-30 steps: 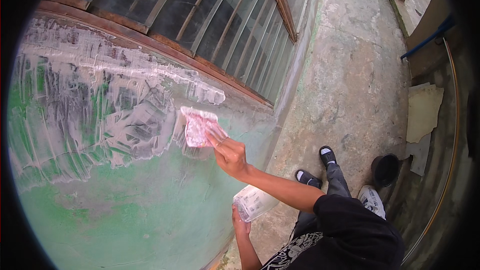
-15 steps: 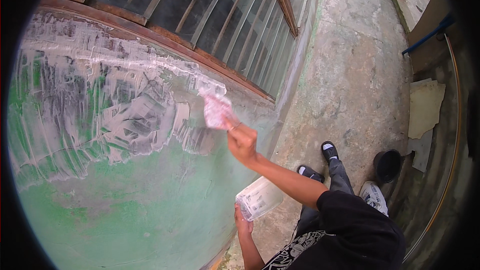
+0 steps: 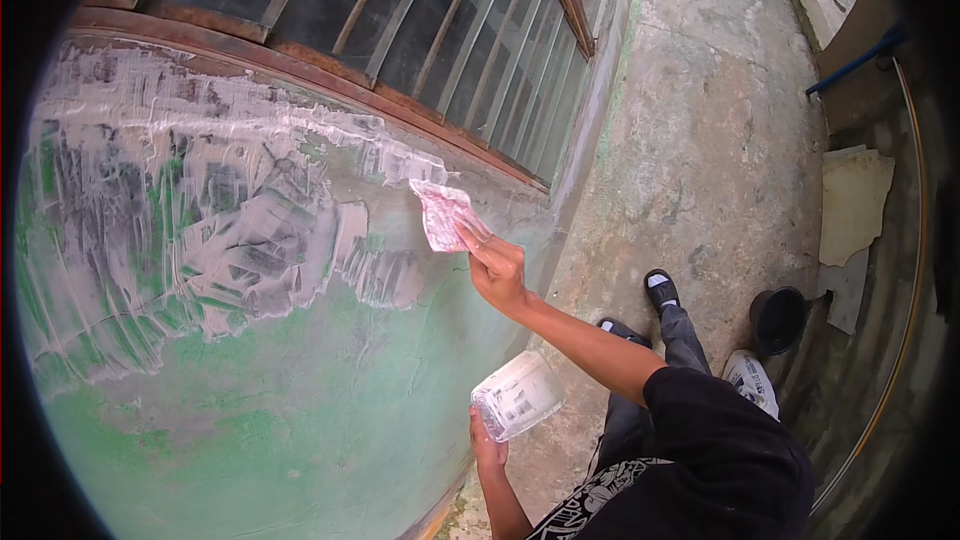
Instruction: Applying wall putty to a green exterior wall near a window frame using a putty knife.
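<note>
- Below the slatted window [image 3: 420, 35], the pink sheet [image 3: 443, 214] stands near the green wall [image 3: 330, 430], just beside the right end of the smeared white paste [image 3: 250, 240]; whether it touches the wall, I cannot tell.
- The right hand [image 3: 498, 272] has its fingers pinched on the sheet's lower right corner — the rest of the sheet reaches up and left past the fingertips. Gripping it there probably leaves the far edge free and the knuckles clear of the paste.
- The left hand [image 3: 488, 440] grasps a whitish tub [image 3: 518, 396], its fingers on the tub's lower left end, with most of the tub extending to the right of them.
- The tub sits below the right forearm, close to the body — likely so that it is within easy reach of the sheet yet out of that arm's way.
- Off to the right, near the feet, a black bucket [image 3: 778, 321] and a white sack [image 3: 751, 382] stand apart from both hands, perhaps set there to leave standing room by the wall.
</note>
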